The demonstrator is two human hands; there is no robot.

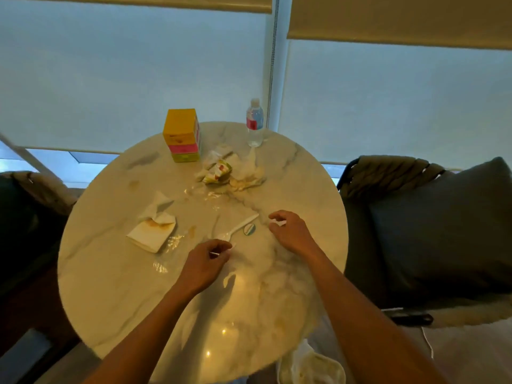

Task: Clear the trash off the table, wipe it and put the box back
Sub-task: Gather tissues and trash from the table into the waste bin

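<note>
On the round marble table (110,286) lie a stained folded napkin (152,231), a white plastic spoon (235,230), a small round lid (249,229) and a heap of crumpled wrappers and tissue (230,173). A yellow box (182,134) stands at the far edge. My left hand (203,266) pinches a thin white scrap just below the spoon's bowl. My right hand (291,231) pinches a small white piece to the right of the lid.
A clear water bottle (255,123) stands at the table's far right edge. Bits of clear plastic film (160,268) lie near the napkin. A dark chair with a cushion (437,225) is at the right. A white bag (313,367) sits below the table's near edge.
</note>
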